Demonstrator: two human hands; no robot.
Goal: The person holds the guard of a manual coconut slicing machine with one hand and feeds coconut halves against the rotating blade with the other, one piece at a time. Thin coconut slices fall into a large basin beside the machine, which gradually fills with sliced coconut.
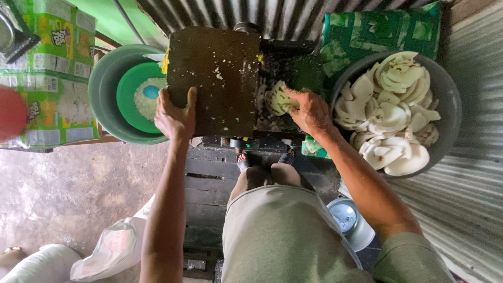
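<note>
Left hand: the left hand [175,115] lies palm down on the left edge of the dark cover [215,78], thumb spread along the side, fingers flat and holding nothing but the plate's rim.
Right hand: the right hand [310,110] is closed round a white coconut piece [280,99], pressing it toward the machine's dark opening just right of the cover.
Coconut piece: curved, pale, held between fingers and thumb; its far end is hidden, so whether it touches a blade I cannot tell.
Cover: flat, dark, flecked with white crumbs, upright in the middle of the view.
Grey bowl: the grey bowl [450,105] stands right of the hand, heaped with white coconut pieces [393,115].
Basin: a grey-green basin [102,94] sits left of the cover, with a green bowl [128,97] inside holding what looks like white gratings [149,97].
Boxes: green cartons [52,68] stand stacked at far left.
Below: a metal dish [348,217] lies near the right knee; white sacks [110,246] rest on the floor at lower left.
</note>
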